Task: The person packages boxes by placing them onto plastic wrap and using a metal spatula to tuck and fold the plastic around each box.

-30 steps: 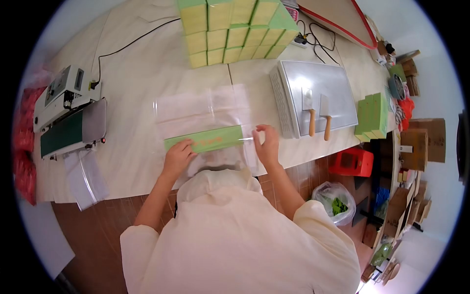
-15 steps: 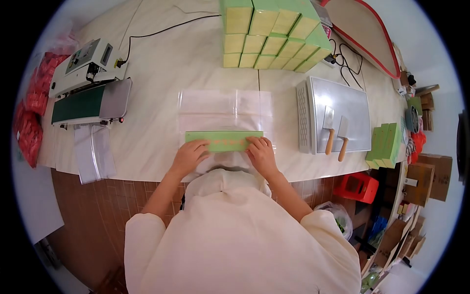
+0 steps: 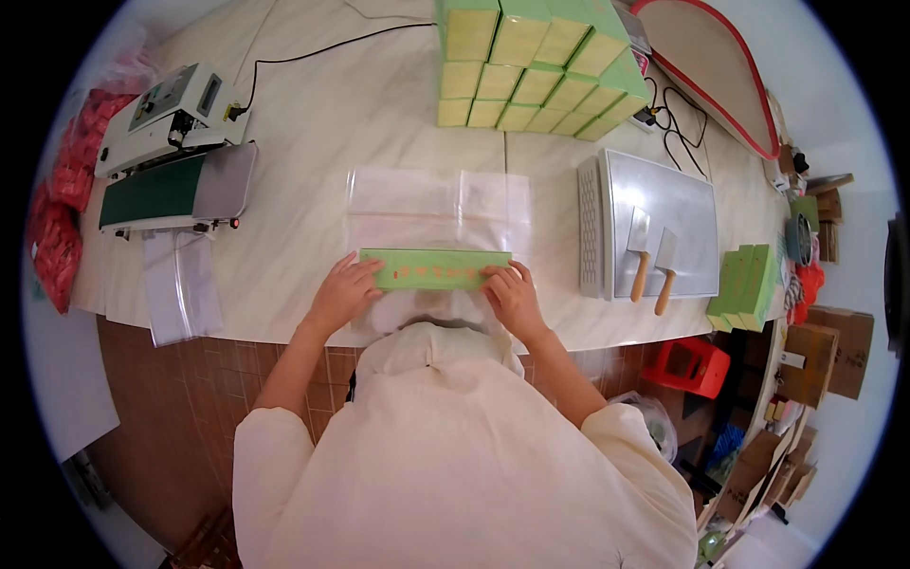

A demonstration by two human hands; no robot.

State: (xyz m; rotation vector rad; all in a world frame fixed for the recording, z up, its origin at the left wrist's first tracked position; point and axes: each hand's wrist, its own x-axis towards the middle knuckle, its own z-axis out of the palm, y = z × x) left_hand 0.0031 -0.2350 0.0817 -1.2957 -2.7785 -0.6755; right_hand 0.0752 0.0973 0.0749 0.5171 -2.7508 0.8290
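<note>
A long, flat green box [image 3: 431,269] with orange lettering lies crosswise near the table's front edge. My left hand [image 3: 343,294] holds its left end, fingers bent over the lower corner. At the opposite end, my right hand [image 3: 513,298] grips the box, its fingers over the top and the thumb hidden beneath. Clear plastic sheets or bags [image 3: 408,204] lie flat just behind the box, and part of the plastic shows below it too.
Left stands a sealing machine [image 3: 161,123] with a green belt, clear bags [image 3: 182,289] beneath. Green boxes [image 3: 512,66] are stacked at the back. Two wooden-handled blades [image 3: 641,256] rest on a metal case [image 3: 682,199]. More green boxes [image 3: 756,284] stand right; a red stool [image 3: 697,365] is below.
My left hand has slid outward to the left along the box, uncovering more lettering. My right hand stays at the right end. The view has shifted slightly.
</note>
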